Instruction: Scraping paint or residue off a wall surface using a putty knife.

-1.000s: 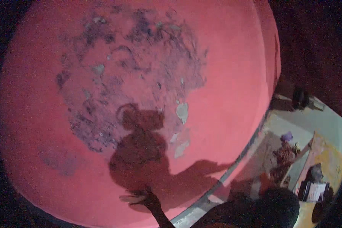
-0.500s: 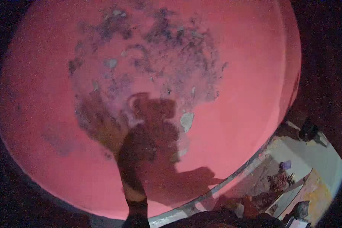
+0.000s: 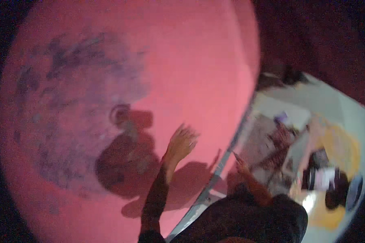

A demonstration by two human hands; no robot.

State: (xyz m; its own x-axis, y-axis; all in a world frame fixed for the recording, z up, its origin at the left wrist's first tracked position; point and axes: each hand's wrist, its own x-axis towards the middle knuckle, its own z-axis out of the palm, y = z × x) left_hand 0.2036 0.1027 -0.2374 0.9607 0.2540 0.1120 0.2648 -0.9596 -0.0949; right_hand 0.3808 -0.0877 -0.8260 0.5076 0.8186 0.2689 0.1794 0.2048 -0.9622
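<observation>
From my remote seat, I judge the work in hand to be at the broad pink-red painted wall [image 3: 198,60], where a large patch of rough grey-purple scraped surface [image 3: 69,121] spreads across its left half. The left hand [image 3: 182,141] is raised against the pink paint just right of that patch, its fingers [image 3: 189,131] spread open and holding nothing; I cannot tell whether they touch the wall. The right hand [image 3: 240,163] sits lower, beside the pale strip along the wall's edge [image 3: 215,178], too blurred for me to tell its fingers' state. A dark shadow of head and arm [image 3: 125,166] falls across the patch. Reaching the scraped area calls for moving the left hand leftward. Pale floor sheeting with clutter [image 3: 312,101] lies well apart, right.
</observation>
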